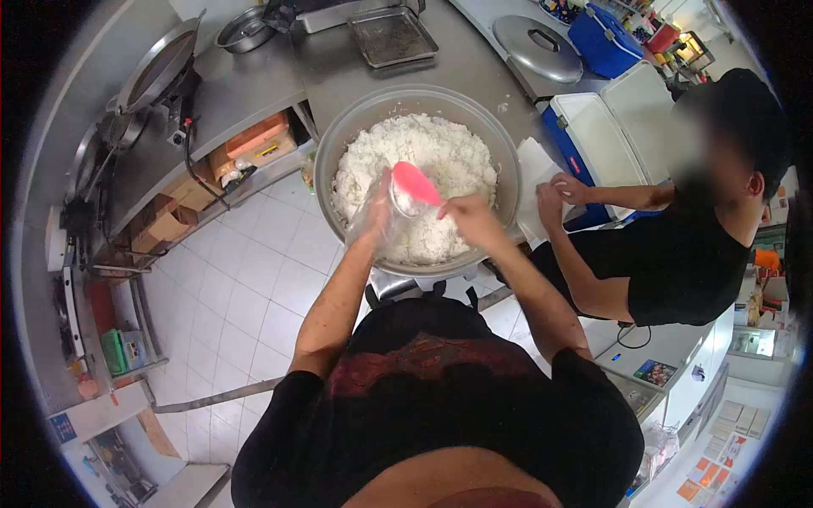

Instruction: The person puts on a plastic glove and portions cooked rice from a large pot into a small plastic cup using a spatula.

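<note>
A large metal pot point(511, 161) full of cooked white rice point(457, 157) stands in front of me. My left hand point(380, 212) is closed around a clear plastic bag point(391, 227) over the left part of the rice. Its mouth faces up, with some white rice showing there. From the right, my right hand point(477, 222) grips the handle of a pink rice paddle point(413, 179). The paddle's broad head is at the bag's mouth; whether they touch, I cannot tell.
A co-worker point(669, 220) stands at the right, both hands near white sheets point(535, 182) beside an open blue-and-white cooler point(584, 127). Behind the pot, a steel counter point(322, 76) bears a shallow tray point(394, 38). A pot lid point(538, 49) lies at back right.
</note>
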### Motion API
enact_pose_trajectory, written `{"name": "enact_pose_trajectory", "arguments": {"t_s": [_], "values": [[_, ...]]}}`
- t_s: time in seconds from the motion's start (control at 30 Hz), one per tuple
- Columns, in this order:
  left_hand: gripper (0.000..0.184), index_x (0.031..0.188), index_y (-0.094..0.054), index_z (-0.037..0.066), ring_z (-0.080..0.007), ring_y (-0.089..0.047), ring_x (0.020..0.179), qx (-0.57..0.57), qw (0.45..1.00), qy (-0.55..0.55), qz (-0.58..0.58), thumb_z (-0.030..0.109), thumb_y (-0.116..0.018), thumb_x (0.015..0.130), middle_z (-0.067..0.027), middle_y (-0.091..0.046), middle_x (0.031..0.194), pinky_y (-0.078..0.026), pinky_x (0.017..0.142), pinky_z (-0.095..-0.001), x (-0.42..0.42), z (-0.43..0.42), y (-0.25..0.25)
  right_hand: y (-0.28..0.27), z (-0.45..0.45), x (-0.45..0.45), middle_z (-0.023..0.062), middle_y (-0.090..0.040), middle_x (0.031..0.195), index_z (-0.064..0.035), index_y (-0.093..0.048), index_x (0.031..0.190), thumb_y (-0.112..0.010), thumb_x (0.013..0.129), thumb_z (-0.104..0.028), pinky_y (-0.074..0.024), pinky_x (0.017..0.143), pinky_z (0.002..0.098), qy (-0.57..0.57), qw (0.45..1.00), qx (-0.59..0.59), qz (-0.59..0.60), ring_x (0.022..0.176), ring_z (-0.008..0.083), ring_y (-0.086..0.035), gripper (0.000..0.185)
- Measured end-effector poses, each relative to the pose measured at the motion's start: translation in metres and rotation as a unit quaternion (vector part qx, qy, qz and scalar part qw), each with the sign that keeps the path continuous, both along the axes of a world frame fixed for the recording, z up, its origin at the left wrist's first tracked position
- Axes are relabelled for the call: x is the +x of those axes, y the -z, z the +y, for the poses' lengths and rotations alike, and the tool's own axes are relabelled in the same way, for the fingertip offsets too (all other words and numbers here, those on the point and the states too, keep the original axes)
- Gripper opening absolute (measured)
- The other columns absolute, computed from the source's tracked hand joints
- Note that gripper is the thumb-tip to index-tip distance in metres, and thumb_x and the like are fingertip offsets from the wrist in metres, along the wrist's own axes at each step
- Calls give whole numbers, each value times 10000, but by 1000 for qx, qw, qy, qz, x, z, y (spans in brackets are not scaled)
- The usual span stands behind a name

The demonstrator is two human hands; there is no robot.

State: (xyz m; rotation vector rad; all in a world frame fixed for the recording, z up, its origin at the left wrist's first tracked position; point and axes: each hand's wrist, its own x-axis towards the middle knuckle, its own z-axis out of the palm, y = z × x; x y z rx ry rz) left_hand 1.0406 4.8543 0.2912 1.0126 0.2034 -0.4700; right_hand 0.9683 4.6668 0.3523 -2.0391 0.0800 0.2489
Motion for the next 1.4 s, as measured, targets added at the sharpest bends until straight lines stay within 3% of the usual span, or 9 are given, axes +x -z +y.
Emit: {"name": "enact_pose_trajectory", "arguments": {"t_s": [0.3, 0.53, 0.73, 0.83, 0.9, 0.97, 1.07, 1.13, 1.4], "values": [[655, 1366, -452, 18, -281, -542, 1201, -170, 983, 15, 61, 538, -286, 1003, -146, -537, 1332, -445, 1022, -421, -10, 26, -11, -1, 10, 12, 185, -635, 682, -8, -700, 849, -531, 926, -223, -461, 601, 378, -38, 996, -60, -53, 625, 257, -628, 284], [684, 1324, -493, 49, -289, -552, 1158, -69, 994, -30, 76, 597, -262, 985, -133, -580, 1270, -449, 973, -498, -15, 40, -25, 13, -1, 17, 145, -663, 718, -27, -723, 882, -558, 922, -263, -487, 612, 386, -68, 995, -54, -48, 663, 249, -639, 292], [721, 1285, -515, 41, -281, -589, 1101, -154, 977, -85, 117, 649, -346, 936, -136, -590, 1239, -503, 895, -430, -38, 46, -57, -14, -4, -17, 159, -642, 1092, -78, -673, 1147, -512, 942, -338, -450, 921, 439, -180, 859, -469, 98, 1067, 293, -592, 368], [732, 1353, -457, 38, -297, -487, 1233, -211, 963, -114, 126, 634, -340, 945, -116, -529, 1337, -386, 1036, -473, -43, 12, -74, -23, 23, -22, 141, -528, 1323, -117, -563, 1305, -434, 992, -337, -306, 1089, 471, -2, 946, -237, -220, 1283, 302, -449, 404], [722, 1396, -419, 39, -299, -409, 1319, -179, 974, -115, 73, 606, -343, 957, -109, -483, 1399, -310, 1110, -471, -55, -10, -70, 7, 35, -9, 139, -414, 1444, -139, -472, 1389, -358, 1031, -382, -375, 1080, 419, 23, 970, 30, -242, 1317, 276, -430, 447], [687, 1417, -401, 44, -289, -348, 1368, -85, 991, -94, -35, 563, -358, 968, -117, -443, 1437, -264, 1140, -428, -63, -38, -52, 28, 55, -4, 124, -397, 1467, -117, -466, 1386, -316, 1041, -405, -377, 1085, 426, 147, 858, 486, -79, 1349, 275, -396, 474], [546, 1406, -429, 50, -274, -349, 1363, 334, 904, -88, -253, 415, -374, 1005, -131, -422, 1438, -270, 1137, -414, -62, -41, -59, -30, 15, -21, 123, -463, 1417, -114, -461, 1387, -348, 1021, -451, -399, 1068, 451, 139, 640, 747, 110, 1332, 328, -410, 510], [459, 1399, -449, 54, -264, -349, 1359, 572, 722, -85, -380, 317, -384, 1029, -141, -407, 1439, -273, 1135, -404, -61, -24, -70, -10, -19, -26, 133, -510, 1362, -108, -432, 1398, -381, 986, -524, -417, 1044, 492, 58, 603, 781, 153, 1272, 337, -476, 588], [232, 1142, -531, 39, -213, -538, 1130, 344, 835, -224, -365, 155, -575, 946, -113, -549, 1141, -454, 967, -372, -78, 21, -73, 11, -131, -60, 157, -596, 1164, -93, -564, 1230, -438, 910, -632, -477, 775, 387, 205, 557, 798, 104, 973, 310, -555, 640]]}}
